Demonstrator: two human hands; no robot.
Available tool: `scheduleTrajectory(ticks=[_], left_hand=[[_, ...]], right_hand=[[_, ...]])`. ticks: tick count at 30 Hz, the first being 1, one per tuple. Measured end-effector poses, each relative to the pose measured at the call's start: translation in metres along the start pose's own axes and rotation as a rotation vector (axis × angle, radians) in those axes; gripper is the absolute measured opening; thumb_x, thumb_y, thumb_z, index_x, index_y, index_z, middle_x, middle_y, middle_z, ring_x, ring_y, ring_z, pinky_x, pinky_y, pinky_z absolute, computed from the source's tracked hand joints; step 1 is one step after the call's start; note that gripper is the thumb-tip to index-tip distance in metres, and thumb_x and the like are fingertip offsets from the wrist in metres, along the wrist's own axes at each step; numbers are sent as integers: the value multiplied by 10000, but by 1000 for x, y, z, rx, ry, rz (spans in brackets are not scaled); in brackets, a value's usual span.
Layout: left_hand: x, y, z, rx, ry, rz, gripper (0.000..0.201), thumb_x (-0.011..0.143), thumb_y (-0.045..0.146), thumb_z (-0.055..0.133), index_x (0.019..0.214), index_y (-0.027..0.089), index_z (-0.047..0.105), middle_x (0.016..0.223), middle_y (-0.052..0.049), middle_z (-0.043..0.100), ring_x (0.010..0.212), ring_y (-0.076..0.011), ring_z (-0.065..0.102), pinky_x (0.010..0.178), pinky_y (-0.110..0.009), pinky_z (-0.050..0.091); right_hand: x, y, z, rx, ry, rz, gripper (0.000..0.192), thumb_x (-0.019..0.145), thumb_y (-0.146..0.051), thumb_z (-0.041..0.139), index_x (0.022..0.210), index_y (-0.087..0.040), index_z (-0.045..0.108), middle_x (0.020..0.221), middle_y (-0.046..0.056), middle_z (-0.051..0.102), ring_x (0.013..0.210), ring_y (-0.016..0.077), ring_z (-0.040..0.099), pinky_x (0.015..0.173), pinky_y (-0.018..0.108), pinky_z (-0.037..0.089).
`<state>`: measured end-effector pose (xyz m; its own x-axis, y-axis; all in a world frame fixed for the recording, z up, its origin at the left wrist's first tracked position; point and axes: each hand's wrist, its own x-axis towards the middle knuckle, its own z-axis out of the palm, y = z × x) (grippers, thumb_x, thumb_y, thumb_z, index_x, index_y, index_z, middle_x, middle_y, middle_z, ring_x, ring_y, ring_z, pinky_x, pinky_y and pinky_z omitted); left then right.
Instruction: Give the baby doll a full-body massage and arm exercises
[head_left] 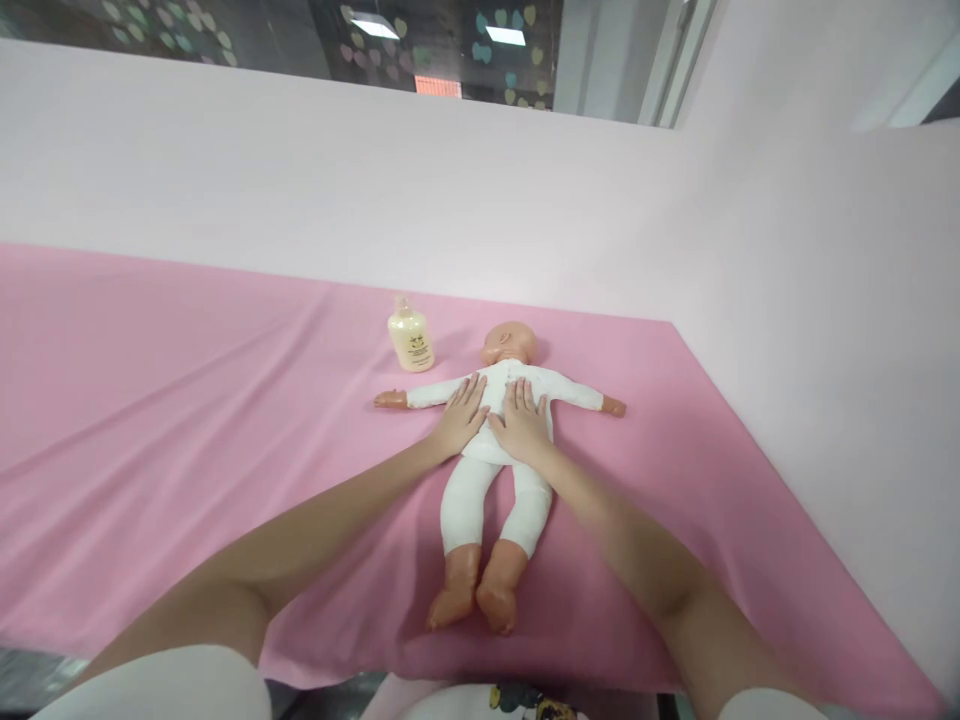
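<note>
A baby doll (495,480) in white clothes lies on its back on the pink sheet (187,400), arms spread, bare feet toward me. My left hand (461,415) rests flat on the left side of the doll's chest, fingers apart. My right hand (519,420) lies flat on the chest beside it, fingers spread. Neither hand grips anything. The two hands almost touch over the doll's torso.
A small cream bottle (410,337) with a cap stands on the sheet just left of the doll's head. Pale pink walls (825,350) enclose the far side and the right side. The sheet's near edge runs along the bottom of the view.
</note>
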<state>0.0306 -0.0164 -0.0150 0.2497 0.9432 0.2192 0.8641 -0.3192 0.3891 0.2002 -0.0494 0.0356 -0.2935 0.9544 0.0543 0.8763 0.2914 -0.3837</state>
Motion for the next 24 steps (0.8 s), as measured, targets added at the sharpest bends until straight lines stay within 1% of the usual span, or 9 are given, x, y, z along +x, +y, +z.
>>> scheduleTrajectory(ticks=[4, 8, 13, 16, 18, 20, 21, 22, 24], left_hand=[[-2, -3, -5, -25, -18, 86, 617, 1009, 317, 347, 1615, 208, 303, 1715, -111, 168, 1594, -300, 155, 1268, -541, 233], [-3, -5, -12, -71, -47, 115, 606, 1005, 305, 386, 1605, 236, 332, 1714, -86, 174, 1595, -285, 159, 1273, -528, 238], [0, -10, -16, -171, -75, 197, 575, 1003, 264, 362, 1575, 213, 396, 1701, -55, 230, 1600, -238, 148, 1296, -484, 211], [2, -12, -17, -248, -88, 242, 600, 977, 241, 375, 1572, 169, 396, 1695, -68, 249, 1597, -223, 166, 1304, -455, 206], [4, -13, -18, -288, -90, 252, 638, 941, 210, 399, 1577, 157, 386, 1689, -68, 266, 1594, -216, 185, 1304, -450, 217], [4, -12, -21, -303, -100, 260, 659, 919, 191, 406, 1577, 160, 388, 1684, -56, 281, 1593, -209, 191, 1308, -450, 208], [4, -10, -23, -302, -110, 271, 652, 919, 193, 404, 1571, 166, 402, 1678, -47, 298, 1593, -206, 191, 1311, -453, 195], [3, -9, -25, -300, -123, 291, 634, 926, 204, 404, 1560, 173, 424, 1668, -42, 324, 1593, -207, 192, 1314, -461, 178], [1, -5, -27, -304, -142, 354, 582, 948, 241, 403, 1522, 192, 490, 1629, -39, 404, 1590, -221, 209, 1315, -493, 149]], right_hand=[[1, -2, 0, -2, 2, 14, 768, 1033, -450, 329, 1605, 40, 179, 1695, 237, 90, 1612, 336, 73, 1276, 603, 89], [-7, -10, 3, -25, -14, 17, 752, 1026, -409, 352, 1607, 37, 181, 1690, 235, 109, 1610, 326, 83, 1290, 574, 73], [-18, -20, 10, 20, -81, -155, 765, 1003, -444, 421, 1600, 6, 255, 1687, 217, 165, 1608, 314, 98, 1302, 540, 79], [-13, -12, 2, 105, -149, -262, 810, 961, -488, 524, 1614, -80, 272, 1691, 176, 197, 1605, 306, 127, 1300, 551, 88], [-6, 1, -8, 192, -198, -337, 664, 978, -440, 511, 1576, -174, 398, 1690, 106, 259, 1599, 276, 184, 1302, 531, 121], [2, 17, -17, 278, -151, -349, 510, 1037, -331, 350, 1497, -204, 529, 1639, 63, 404, 1557, 218, 323, 1296, 465, 207], [6, 25, -20, 273, -57, -301, 514, 1038, -308, 326, 1496, -196, 532, 1634, 69, 415, 1550, 219, 338, 1289, 456, 235], [9, 33, -21, 227, 32, -229, 529, 1028, -302, 345, 1525, -194, 493, 1650, 75, 385, 1566, 241, 302, 1290, 484, 225], [15, 47, -20, 141, 106, -62, 626, 1012, -342, 399, 1606, -157, 332, 1691, 110, 281, 1594, 298, 209, 1290, 543, 189]])
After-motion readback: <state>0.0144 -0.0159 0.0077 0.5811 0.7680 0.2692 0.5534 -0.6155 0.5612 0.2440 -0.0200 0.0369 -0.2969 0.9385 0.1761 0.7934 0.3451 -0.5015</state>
